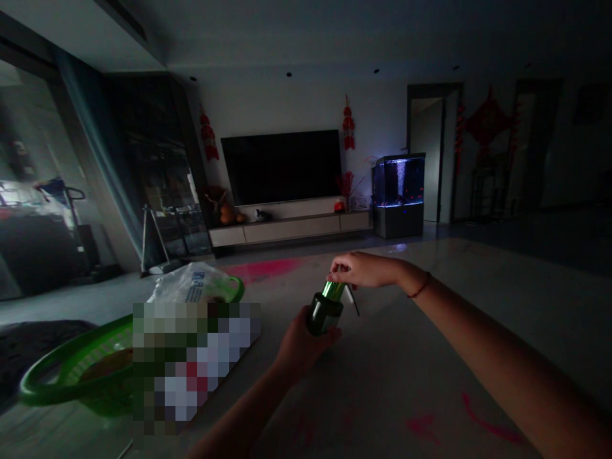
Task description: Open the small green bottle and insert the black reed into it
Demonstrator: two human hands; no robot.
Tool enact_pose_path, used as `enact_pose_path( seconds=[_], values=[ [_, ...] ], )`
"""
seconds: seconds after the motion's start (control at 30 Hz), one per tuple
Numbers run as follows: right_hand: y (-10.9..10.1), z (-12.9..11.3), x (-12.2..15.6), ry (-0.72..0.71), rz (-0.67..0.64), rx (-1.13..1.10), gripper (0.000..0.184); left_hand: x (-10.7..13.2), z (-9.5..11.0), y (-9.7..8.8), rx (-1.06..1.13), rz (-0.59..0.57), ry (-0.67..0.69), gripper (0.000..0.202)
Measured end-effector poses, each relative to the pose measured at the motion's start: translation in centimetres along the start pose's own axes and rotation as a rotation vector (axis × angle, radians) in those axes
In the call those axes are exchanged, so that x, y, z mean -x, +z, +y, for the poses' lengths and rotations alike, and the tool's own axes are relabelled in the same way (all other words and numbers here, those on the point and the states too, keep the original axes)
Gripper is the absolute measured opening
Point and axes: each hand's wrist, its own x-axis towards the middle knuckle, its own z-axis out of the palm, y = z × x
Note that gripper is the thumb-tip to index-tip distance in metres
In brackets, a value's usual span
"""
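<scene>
My left hand is shut around the body of a dark green glass bottle, which tilts with its neck away from me. Shiny green foil covers the bottle neck. My right hand curls over the top of the neck, its fingertips hiding the bottle's mouth. A thin dark blade-like piece sticks out from under those fingers beside the neck. Its upper end is hidden by my right hand.
A pale table with pink marks lies under my arms. At its left are a green plastic basket, a plastic bag and a pixelated patch. Beyond stand a TV cabinet and a lit aquarium.
</scene>
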Motion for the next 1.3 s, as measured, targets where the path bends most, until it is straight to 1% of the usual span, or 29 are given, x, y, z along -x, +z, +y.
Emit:
enact_pose_path(
  seconds=[0.07,0.17,0.27,0.33,0.37,0.43,0.5,0.57,0.63,0.7,0.8,0.87,0.9,1.03,1.1,1.17,1.23,1.3],
  values=[
    [-0.1,0.0,0.1,-0.022,-0.013,-0.011,0.032,0.0,0.0,0.0,-0.015,0.008,-0.004,0.045],
    [-0.6,0.0,0.5,-0.063,-0.029,-0.009,0.035,0.0,-0.1,-0.1,-0.022,-0.002,0.001,0.048],
    [-1.0,0.1,0.9,-0.126,-0.061,-0.057,0.049,0.0,-0.1,-0.1,-0.021,-0.017,-0.003,0.049],
    [-1.0,0.3,0.8,-0.104,-0.074,-0.117,0.058,0.0,-0.1,-0.1,-0.023,-0.014,0.001,0.048],
    [-0.9,0.4,0.7,-0.071,-0.064,-0.13,0.059,0.0,-0.1,-0.1,-0.023,-0.013,0.007,0.047],
    [-0.7,0.5,0.4,-0.002,-0.027,-0.114,0.054,0.0,-0.1,-0.1,-0.025,-0.007,0.017,0.046],
    [-0.5,0.5,0.2,0.019,0.002,-0.086,0.049,0.0,0.0,-0.1,-0.019,-0.002,0.011,0.046],
    [-0.6,0.5,0.2,-0.01,-0.011,-0.08,0.045,0.0,-0.1,-0.1,-0.004,-0.004,0.001,0.047],
    [-0.9,0.5,0.4,-0.065,-0.016,-0.07,0.045,-0.1,-0.2,0.0,0.012,-0.013,-0.003,0.049],
    [-1.3,0.5,0.7,-0.111,-0.022,-0.064,0.048,-0.2,-0.5,0.0,0.024,-0.027,0.008,0.049],
    [-1.6,0.5,0.9,-0.121,-0.046,-0.105,0.057,-0.3,-0.8,0.1,0.027,-0.035,0.028,0.048],
    [-1.6,0.6,0.9,-0.093,-0.051,-0.129,0.06,-0.3,-0.7,0.1,0.005,-0.026,0.018,0.049],
    [-1.5,0.7,0.7,-0.069,-0.048,-0.139,0.059,-0.3,-0.7,0.1,-0.009,-0.022,0.012,0.051],
    [-1.0,0.9,0.2,0.018,-0.037,-0.166,0.044,-0.1,-0.3,0.1,-0.042,-0.02,0.02,0.052],
    [-1.0,0.9,0.1,-0.004,-0.038,-0.15,0.041,-0.1,-0.3,0.1,-0.058,-0.02,0.011,0.052],
    [-1.2,0.7,0.2,-0.061,-0.039,-0.122,0.04,-0.2,-0.4,0.2,-0.056,-0.025,0.007,0.051],
    [-1.4,0.5,0.5,-0.116,-0.04,-0.099,0.04,-0.2,-0.5,0.2,-0.037,-0.029,0.01,0.051],
    [-1.5,0.3,0.8,-0.135,-0.039,-0.093,0.042,-0.3,-0.6,0.2,-0.024,-0.024,0.013,0.051]
  ],
)
